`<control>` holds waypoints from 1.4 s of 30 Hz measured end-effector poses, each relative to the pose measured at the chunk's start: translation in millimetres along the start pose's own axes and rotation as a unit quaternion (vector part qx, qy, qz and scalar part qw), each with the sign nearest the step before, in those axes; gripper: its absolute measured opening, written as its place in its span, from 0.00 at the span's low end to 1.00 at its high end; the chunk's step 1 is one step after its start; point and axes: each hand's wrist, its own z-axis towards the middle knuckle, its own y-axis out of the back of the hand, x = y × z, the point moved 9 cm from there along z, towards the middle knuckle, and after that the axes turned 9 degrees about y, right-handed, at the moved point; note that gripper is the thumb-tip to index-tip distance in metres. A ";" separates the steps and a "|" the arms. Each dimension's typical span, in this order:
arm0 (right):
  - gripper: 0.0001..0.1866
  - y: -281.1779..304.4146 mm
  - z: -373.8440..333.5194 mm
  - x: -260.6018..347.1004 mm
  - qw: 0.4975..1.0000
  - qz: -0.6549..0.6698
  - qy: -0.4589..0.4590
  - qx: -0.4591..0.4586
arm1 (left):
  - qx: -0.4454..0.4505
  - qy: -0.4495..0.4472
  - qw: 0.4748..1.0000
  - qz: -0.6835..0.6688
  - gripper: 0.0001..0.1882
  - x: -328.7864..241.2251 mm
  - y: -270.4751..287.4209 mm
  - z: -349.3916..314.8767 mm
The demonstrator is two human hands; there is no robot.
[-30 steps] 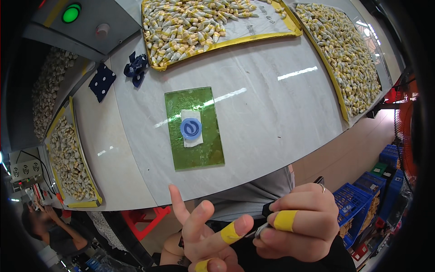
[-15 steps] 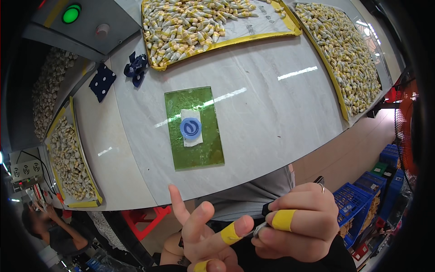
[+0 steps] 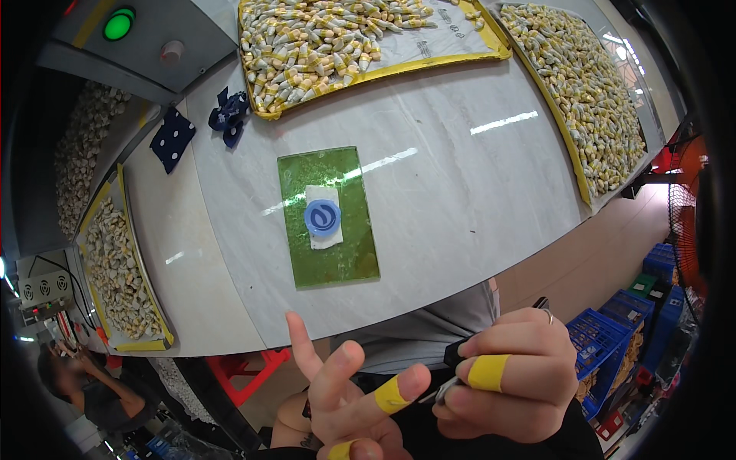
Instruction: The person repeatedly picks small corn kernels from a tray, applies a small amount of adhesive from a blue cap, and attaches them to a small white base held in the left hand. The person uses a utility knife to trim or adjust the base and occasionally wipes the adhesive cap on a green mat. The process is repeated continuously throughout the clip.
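Observation:
In front of my body, my left hand (image 3: 349,402) has its fingers spread, with yellow tape round the index finger and another digit. Nothing rests in it. My right hand (image 3: 514,376), a ring and yellow tape on its fingers, pinches a small metal tool (image 3: 439,393) with a thin tip; most of it is hidden by the fingers. That tip lies close to my taped left fingertip, and I cannot tell whether they touch. Beyond, on the table, a green glass plate (image 3: 337,264) bears a white pad (image 3: 330,239) with a round blue piece (image 3: 322,218) on it.
Yellow-edged trays of small wrapped pieces stand at the back (image 3: 307,57), right (image 3: 575,92) and left (image 3: 119,268). Dark blue cloths (image 3: 173,139) lie by a grey box with a green light (image 3: 118,25). Blue crates (image 3: 594,341) and a fan (image 3: 692,207) are right; a person (image 3: 107,387) sits left.
My right hand and the metal tool have shifted slightly to the right, away from the left fingertip. My left hand stays almost still, and the person at left has moved their hands.

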 end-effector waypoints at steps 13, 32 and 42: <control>0.13 -2.8 0.4 0.8 1.000 -0.001 -0.004 0.000 | -0.004 0.004 1.000 -0.013 0.44 0.0 2.4 -3.3; 0.12 -1.7 -1.4 2.2 1.000 -0.008 0.011 -0.012 | -0.003 0.031 0.999 0.022 0.45 2.1 -0.9 -20.2; 0.13 6.0 -5.3 1.8 0.998 -0.014 -0.005 -0.055 | -0.054 0.168 0.984 0.006 0.23 -4.2 -2.6 -10.3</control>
